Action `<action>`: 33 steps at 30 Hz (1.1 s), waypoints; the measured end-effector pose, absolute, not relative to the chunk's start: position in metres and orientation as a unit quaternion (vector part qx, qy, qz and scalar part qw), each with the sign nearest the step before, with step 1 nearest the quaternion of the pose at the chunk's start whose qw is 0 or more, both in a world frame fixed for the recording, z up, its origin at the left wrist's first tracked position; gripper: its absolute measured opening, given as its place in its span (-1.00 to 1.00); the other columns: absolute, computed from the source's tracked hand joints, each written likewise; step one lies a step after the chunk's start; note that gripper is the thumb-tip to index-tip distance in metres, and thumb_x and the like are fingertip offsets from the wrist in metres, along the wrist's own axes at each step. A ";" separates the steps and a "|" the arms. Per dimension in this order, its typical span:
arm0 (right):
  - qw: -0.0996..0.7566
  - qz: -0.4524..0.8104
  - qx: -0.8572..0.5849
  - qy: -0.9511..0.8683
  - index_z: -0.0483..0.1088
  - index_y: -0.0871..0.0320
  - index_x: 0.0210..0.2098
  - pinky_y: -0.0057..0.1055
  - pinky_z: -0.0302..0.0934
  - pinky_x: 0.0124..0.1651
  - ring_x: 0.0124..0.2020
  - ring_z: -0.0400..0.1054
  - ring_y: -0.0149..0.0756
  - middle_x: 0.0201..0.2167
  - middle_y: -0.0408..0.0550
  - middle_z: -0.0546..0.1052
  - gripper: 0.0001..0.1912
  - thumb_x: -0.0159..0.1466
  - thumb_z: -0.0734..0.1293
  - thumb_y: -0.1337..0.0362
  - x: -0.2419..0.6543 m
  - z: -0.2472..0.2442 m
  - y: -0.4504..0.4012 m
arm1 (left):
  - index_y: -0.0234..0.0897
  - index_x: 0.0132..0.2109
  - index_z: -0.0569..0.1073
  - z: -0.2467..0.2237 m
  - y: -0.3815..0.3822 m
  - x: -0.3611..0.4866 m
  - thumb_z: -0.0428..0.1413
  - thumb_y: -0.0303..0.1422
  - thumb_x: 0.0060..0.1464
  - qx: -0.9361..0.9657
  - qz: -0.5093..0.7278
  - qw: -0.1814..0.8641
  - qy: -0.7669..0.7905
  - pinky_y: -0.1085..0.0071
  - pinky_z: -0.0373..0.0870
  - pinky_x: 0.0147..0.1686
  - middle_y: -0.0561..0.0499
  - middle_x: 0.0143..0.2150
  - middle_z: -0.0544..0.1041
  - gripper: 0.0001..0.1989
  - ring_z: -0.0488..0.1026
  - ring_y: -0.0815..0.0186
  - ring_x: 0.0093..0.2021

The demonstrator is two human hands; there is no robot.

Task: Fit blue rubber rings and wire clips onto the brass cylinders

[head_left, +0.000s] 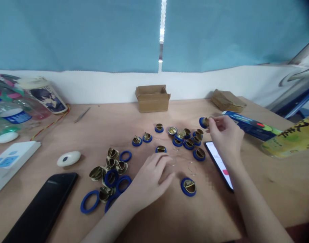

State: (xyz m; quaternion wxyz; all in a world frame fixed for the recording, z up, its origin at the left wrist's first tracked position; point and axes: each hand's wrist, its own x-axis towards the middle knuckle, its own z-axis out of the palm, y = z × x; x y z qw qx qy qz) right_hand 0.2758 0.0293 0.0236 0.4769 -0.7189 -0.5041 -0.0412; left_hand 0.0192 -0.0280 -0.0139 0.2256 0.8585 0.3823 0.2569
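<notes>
My right hand pinches a small brass-coloured round piece seated in a blue ring, raised at the right of the group. My left hand rests low over the table, thumb apart from the loosely bent fingers, holding nothing I can see. Just beyond its fingertips sits another brass piece in a blue ring. One more ringed piece lies to the right of this hand. Several ringed pieces cluster farther back. Left of my left hand, loose brass pieces and bare blue rings lie heaped, partly hidden by my forearm.
Thin wire loops lie mid-table. A lit phone is under my right wrist. An open cardboard box stands at the back. Tweezers, a white oval case, a dark phone and a power strip are leftward.
</notes>
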 end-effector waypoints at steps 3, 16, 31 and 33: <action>0.378 -0.091 -0.784 -0.484 0.46 0.15 -0.30 -0.25 0.25 -0.23 -0.39 0.49 -0.10 -0.47 -0.01 0.59 -0.83 0.28 0.29 0.19 0.292 0.020 0.032 | -0.17 0.21 0.29 -0.011 -0.040 0.026 0.12 -0.29 0.22 0.889 0.229 0.239 0.317 0.12 0.24 0.29 -0.08 0.28 0.35 -0.57 0.25 0.14 0.30; 0.158 -0.083 -0.856 -0.486 0.56 0.19 -0.32 -0.25 0.17 -0.36 -0.32 0.50 0.06 -0.42 0.21 0.59 -0.78 0.24 0.28 0.26 0.304 0.003 0.036 | -0.34 0.14 0.40 -0.020 -0.054 0.043 0.09 -0.39 0.24 0.932 0.201 0.194 0.230 0.15 0.36 0.19 -0.15 0.08 0.56 -0.67 0.45 0.09 0.14; 0.275 -0.069 -0.772 -0.568 0.48 0.18 -0.16 -0.31 0.15 -0.29 -0.33 0.47 -0.06 -0.38 0.05 0.60 -0.77 0.28 0.24 0.28 0.273 0.007 0.036 | -0.26 -0.01 0.42 -0.023 -0.053 0.040 0.14 -0.40 0.15 0.872 0.232 0.266 0.339 0.14 0.46 -0.03 -0.11 -0.09 0.53 -0.75 0.47 0.08 -0.05; 0.322 -0.047 -0.715 -0.619 0.47 0.17 -0.20 -0.33 0.15 -0.31 -0.39 0.45 -0.13 -0.42 0.01 0.58 -0.80 0.29 0.24 0.27 0.257 0.007 0.031 | -0.22 0.01 0.43 -0.024 -0.046 0.036 0.12 -0.38 0.20 0.851 0.244 0.271 0.378 0.12 0.44 0.01 -0.11 -0.04 0.51 -0.77 0.45 0.08 0.00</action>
